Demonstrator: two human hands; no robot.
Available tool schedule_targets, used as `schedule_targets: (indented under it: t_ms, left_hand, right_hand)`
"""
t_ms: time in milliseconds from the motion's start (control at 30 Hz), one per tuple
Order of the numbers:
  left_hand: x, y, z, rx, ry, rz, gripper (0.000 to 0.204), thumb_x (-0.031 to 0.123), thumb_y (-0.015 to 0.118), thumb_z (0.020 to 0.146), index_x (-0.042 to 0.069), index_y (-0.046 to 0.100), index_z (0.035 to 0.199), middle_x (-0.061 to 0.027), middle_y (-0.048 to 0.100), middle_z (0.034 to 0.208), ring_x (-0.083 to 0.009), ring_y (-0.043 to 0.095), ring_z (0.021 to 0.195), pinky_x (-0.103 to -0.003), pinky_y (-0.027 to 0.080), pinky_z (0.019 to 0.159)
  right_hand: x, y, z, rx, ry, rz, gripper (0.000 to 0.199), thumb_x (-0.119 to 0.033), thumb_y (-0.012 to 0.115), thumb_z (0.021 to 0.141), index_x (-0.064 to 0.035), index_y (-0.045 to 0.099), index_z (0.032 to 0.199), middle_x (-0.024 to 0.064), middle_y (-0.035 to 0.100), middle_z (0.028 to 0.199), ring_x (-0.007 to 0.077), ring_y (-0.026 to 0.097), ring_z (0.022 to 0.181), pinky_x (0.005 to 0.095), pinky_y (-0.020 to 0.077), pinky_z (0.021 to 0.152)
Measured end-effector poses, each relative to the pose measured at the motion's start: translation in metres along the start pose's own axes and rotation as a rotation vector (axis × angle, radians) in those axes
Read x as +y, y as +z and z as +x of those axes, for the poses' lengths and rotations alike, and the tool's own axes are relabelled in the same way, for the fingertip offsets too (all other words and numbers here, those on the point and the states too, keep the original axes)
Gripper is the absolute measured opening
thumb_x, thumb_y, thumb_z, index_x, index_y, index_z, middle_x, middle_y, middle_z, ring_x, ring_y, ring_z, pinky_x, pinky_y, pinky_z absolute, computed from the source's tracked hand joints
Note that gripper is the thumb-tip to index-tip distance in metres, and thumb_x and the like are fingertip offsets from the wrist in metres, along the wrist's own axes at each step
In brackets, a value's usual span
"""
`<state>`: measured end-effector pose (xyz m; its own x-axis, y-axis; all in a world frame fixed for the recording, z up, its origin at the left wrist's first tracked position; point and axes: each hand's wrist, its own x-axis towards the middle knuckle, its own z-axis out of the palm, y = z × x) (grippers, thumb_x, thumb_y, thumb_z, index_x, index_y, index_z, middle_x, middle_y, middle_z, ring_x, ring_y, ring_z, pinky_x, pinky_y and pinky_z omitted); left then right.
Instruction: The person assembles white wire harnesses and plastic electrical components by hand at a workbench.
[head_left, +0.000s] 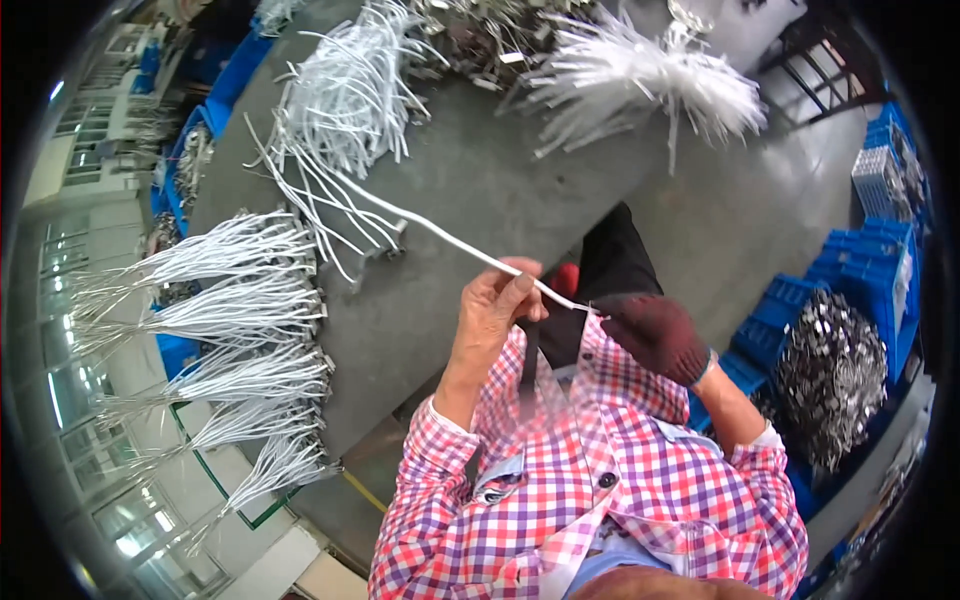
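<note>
My bare left hand (pixel 497 302) pinches a long white sleeved wire (pixel 440 232) between thumb and fingers. From there the wire runs up and left to a loose heap of white wires (pixel 345 100) on the grey table (pixel 470 150). My right hand (pixel 655 332), in a dark red knitted glove, is closed at the wire's near end, in front of my checked shirt. Its fingertips are partly hidden, and the small end piece there is too fine to make out. A few loose wires (pixel 335 205) lie below the heap, with small metal parts at some ends.
Several bundles of white wires (pixel 240 300) hang over the table's left edge. At the far side lie translucent white tubes (pixel 650 80) and a pile of small metal parts (pixel 490 40). Blue crates (pixel 860 265) stand on the right, one heaped with metal pieces (pixel 832 380).
</note>
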<state>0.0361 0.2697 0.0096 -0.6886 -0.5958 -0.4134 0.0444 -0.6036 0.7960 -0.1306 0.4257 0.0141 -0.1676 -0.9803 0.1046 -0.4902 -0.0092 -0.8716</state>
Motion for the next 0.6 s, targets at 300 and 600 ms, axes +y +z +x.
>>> schedule_targets:
  t_ms: [300,600]
  left_hand:
    - [0.002,0.000,-0.024,0.209,-0.021,0.348,0.007,0.005,0.059,0.089,-0.001,0.063,0.088,-0.0049,0.063,0.075,-0.0107,0.060,0.066,-0.024,0.050,0.064]
    - [0.086,-0.124,0.013,0.590,0.002,0.872,0.031,0.026,0.060,0.089,-0.004,0.063,0.098,-0.0023,0.057,0.063,-0.0091,0.053,0.057,-0.025,0.043,0.053]
  right_hand:
    - [-0.040,0.029,0.068,-0.071,0.059,-0.129,0.060,-0.031,0.063,0.083,-0.0098,0.039,0.134,0.0159,0.064,0.088,0.0357,0.063,0.075,0.0392,0.0503,0.063]
    - [0.010,0.000,0.226,0.220,-0.117,-0.429,0.056,-0.026,0.066,0.081,-0.0197,0.045,0.133,0.0158,0.059,0.109,0.0345,0.061,0.088,0.0410,0.0501,0.070]
